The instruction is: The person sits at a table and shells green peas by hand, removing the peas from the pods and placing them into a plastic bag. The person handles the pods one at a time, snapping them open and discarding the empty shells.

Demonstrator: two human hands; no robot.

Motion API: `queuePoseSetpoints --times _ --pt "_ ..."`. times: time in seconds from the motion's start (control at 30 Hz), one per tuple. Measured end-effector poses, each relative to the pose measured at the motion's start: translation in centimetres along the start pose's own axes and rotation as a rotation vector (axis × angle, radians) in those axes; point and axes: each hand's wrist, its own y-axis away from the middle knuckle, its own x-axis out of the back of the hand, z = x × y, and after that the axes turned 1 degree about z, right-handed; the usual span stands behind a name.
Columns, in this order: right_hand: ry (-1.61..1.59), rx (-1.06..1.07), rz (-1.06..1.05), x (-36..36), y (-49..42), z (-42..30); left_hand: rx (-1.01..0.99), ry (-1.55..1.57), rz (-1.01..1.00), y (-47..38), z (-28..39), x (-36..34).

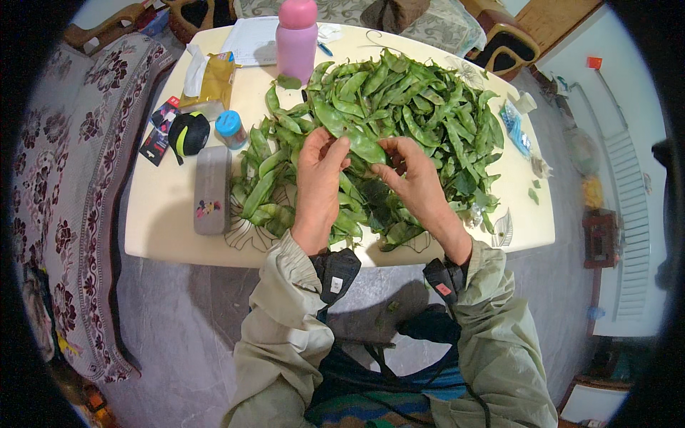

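Note:
A large flat green bean pod (pixel 350 134) is held in the air over the heap, slanting down to the right. My left hand (pixel 320 184) pinches its lower side between thumb and fingers. At the pod's right end, my right hand (pixel 420 174) has thumb and forefinger closed on the tip. Behind and beneath both hands spreads a big heap of green bean pods (pixel 423 101), with some leaves mixed in. A looser group of pods (pixel 262 187) lies left of my left wrist. Part of the heap is hidden by my hands.
The cream table (pixel 166 214) carries a grey pencil case (pixel 213 190), a blue-lidded jar (pixel 231 131), a black pouch (pixel 190 134), a tissue pack (pixel 214 80), a pink bottle (pixel 296 48) and an open notebook (pixel 251 40). A blue plastic packet (pixel 515 128) lies right.

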Motion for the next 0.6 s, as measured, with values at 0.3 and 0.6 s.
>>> queuePoseSetpoints --times 0.3,0.6 --pt "0.027 -0.003 -0.027 -0.6 0.5 -0.5 -0.025 -0.059 0.065 0.2 0.5 -0.3" --pt "0.002 0.014 -0.044 -1.5 0.7 -0.6 -0.014 -0.109 0.155 0.1 0.8 0.2"
